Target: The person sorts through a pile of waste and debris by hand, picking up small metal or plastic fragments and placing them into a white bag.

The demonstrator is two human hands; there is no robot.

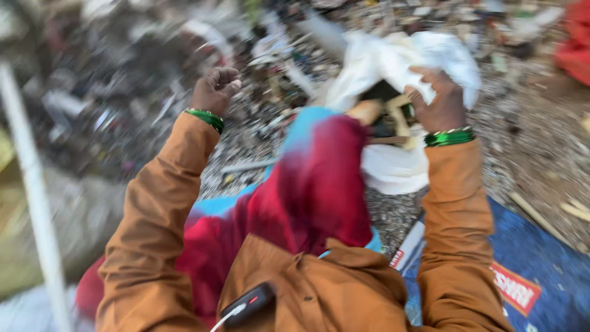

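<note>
My right hand [437,101] grips the rim of a white plastic bag [393,61] and holds it up; yellowish and dark scraps show in the bag's opening. My left hand [215,88] is raised to the left of the bag, its fingers curled into a fist with nothing visible in them. Both wrists carry green bangles and both arms are in orange-brown sleeves. A red and blue cloth [313,184] drapes over my knee between the arms. The picture is blurred by motion.
Littered ground with mixed scraps [123,80] spreads ahead and to the left. A pale pole [34,190] slants down the left side. A blue printed sheet [534,270] lies at the lower right, a red object [574,43] at the top right.
</note>
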